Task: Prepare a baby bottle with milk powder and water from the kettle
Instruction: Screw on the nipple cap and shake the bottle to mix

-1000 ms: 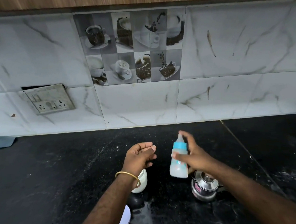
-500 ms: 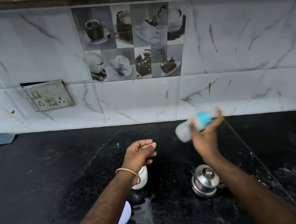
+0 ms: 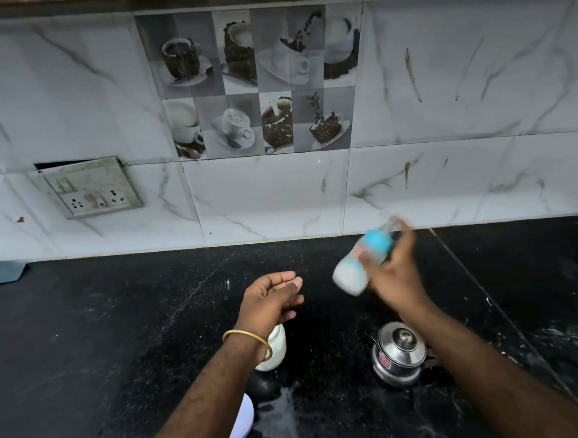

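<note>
Bottle lower now, in right hand

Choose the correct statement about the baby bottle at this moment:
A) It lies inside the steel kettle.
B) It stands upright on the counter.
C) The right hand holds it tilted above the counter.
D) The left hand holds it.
C: the right hand grips the tilted, motion-blurred baby bottle in the air, while the left hand is empty.

The worktop is black speckled stone, fairly glossy. The kettle is polished steel (mirror-bright on its lid), and the baby bottle looks like translucent plastic. Wall tiles are smooth, marble-veined ceramic.
</note>
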A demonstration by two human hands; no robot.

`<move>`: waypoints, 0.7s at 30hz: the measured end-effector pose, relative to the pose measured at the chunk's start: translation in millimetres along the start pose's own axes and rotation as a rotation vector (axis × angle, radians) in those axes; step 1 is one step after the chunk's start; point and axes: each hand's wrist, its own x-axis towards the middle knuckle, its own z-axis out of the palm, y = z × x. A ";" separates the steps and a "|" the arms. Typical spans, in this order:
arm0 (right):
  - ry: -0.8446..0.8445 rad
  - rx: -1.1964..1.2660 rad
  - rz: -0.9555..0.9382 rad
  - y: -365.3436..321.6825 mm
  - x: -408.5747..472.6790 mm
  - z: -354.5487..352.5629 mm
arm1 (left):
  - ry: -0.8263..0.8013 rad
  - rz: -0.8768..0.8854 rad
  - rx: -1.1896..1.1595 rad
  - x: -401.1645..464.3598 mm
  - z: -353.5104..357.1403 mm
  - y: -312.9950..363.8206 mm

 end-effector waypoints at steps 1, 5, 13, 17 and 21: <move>0.170 0.114 -0.051 -6.1 8.2 -2.0 | 0.000 0.000 0.000 0.3 0.2 0.0; -0.227 -0.297 -0.057 -0.4 -8.2 3.1 | 0.009 -0.009 0.001 -3.0 0.6 -3.2; 0.192 -0.139 -0.245 -4.6 1.1 5.1 | 0.033 -0.013 -0.015 -3.5 -4.6 -5.6; -0.285 -0.337 -0.139 10.6 -20.5 8.0 | 0.012 -0.005 -0.012 -6.1 -4.0 -4.5; 0.276 -0.041 -0.250 -12.2 1.5 7.2 | 0.016 -0.003 -0.010 -5.2 -3.1 -1.3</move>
